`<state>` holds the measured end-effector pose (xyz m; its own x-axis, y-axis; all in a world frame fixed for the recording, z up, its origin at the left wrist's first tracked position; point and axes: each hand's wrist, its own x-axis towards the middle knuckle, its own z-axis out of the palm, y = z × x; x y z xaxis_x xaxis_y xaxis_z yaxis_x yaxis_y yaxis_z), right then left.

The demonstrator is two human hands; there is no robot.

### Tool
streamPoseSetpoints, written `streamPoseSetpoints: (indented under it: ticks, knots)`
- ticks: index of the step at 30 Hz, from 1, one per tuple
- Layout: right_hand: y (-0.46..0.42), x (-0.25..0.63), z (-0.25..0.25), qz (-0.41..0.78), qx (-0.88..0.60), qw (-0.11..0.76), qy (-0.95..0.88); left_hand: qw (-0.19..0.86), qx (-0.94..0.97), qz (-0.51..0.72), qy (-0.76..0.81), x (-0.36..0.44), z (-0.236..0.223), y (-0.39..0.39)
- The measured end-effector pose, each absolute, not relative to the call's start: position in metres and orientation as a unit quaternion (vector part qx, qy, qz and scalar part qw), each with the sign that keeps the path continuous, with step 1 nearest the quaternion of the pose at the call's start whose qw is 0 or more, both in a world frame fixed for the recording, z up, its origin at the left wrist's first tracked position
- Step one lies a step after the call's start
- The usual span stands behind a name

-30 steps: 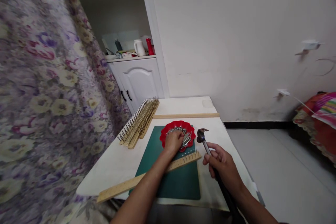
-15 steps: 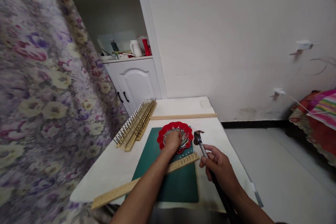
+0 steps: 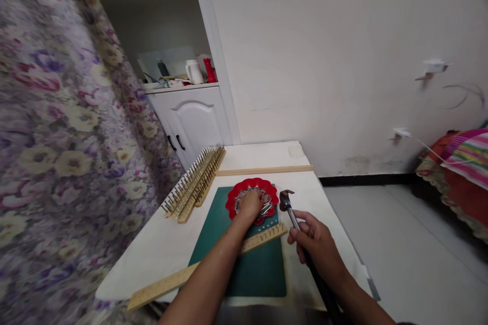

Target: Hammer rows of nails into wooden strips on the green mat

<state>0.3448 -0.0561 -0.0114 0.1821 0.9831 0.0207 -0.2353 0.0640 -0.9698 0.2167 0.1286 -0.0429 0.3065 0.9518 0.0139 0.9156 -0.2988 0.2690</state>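
Note:
My left hand (image 3: 252, 204) is down in a red scalloped bowl (image 3: 232, 204) of loose nails (image 3: 268, 207). Its fingers are curled among the nails, and their tips are hidden. My right hand (image 3: 314, 237) is closed around a claw hammer (image 3: 293, 217), head up, just right of the bowl. Below the bowl, a wooden strip (image 3: 163, 287) with rows of small holes lies aslant over a green cutting mat (image 3: 263, 277). Several nails stand upright in its right end, near the hammer head. My left forearm crosses above the strip and hides part of it.
Wooden strips full of upright nails (image 3: 196, 180) lie at the table's left edge, points of contact close by. A bare wooden strip (image 3: 263, 170) lies across the back of the white table (image 3: 152, 244). A floral curtain (image 3: 76, 162) hangs at left; a white cabinet (image 3: 196, 122) stands behind.
The view has shifted slightly, so the table appears a little further left and lower. My left hand stays in the bowl, its fingers stirring slightly; my right hand keeps holding the hammer.

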Motion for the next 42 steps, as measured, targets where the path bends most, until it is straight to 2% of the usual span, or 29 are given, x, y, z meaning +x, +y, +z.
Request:
streamPoseSetpoints:
  ticks: [7,15,19,22,28,42]
  knots:
    - [-0.055,0.342,-0.015,0.508,-0.465,0.607,-0.396,0.115,0.812,0.108,0.563,0.22,-0.041,0.128]
    - [-0.053,0.342,-0.017,0.502,-0.459,0.615,-0.4,0.15,0.806,0.23,0.524,0.195,-0.037,0.118]
    - [-0.053,0.34,-0.017,0.5,-0.459,0.613,-0.405,0.311,0.737,0.376,0.467,0.183,-0.039,0.1]
    - [-0.054,0.337,-0.015,0.498,-0.463,0.608,-0.41,0.431,0.656,0.437,0.439,0.174,-0.04,0.082]
    - [-0.056,0.332,-0.016,0.498,-0.463,0.598,-0.424,0.534,0.552,0.485,0.418,0.154,-0.041,0.051]
    - [-0.06,0.325,-0.017,0.511,-0.463,0.579,-0.435,0.439,0.608,0.459,0.475,0.144,-0.074,0.021]
